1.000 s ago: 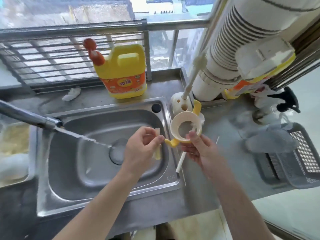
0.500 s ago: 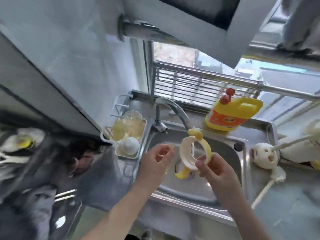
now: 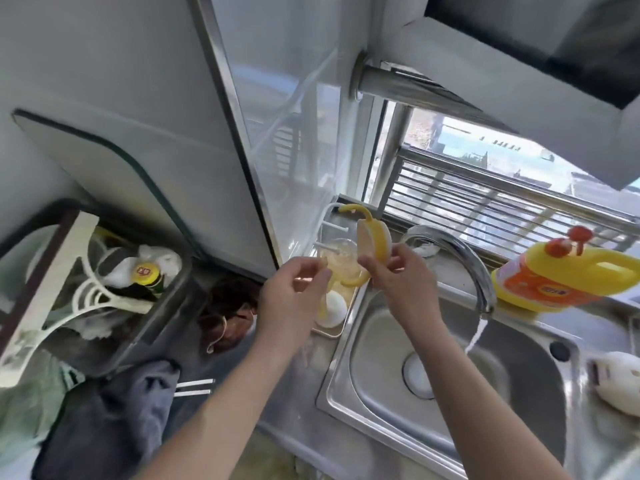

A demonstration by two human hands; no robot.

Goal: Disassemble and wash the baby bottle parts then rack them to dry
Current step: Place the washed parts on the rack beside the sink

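My right hand pinches the yellow bottle collar ring with handles and holds it on edge above the small drying rack left of the sink. My left hand hovers beside it, fingers curled, pinching a small pale part that is mostly hidden. On the rack stand a clear bottle body and a white rounded part. White rack pegs stick up behind them.
The steel sink lies to the right, its tap running a thin stream. A yellow detergent jug stands behind it. A white brush holder lies at the right edge. A black bin, dark cloth and brown gloves sit left.
The view has swung left from the sink to the rack. Both hands have moved up and left, carrying the yellow ring from over the basin to above the rack.
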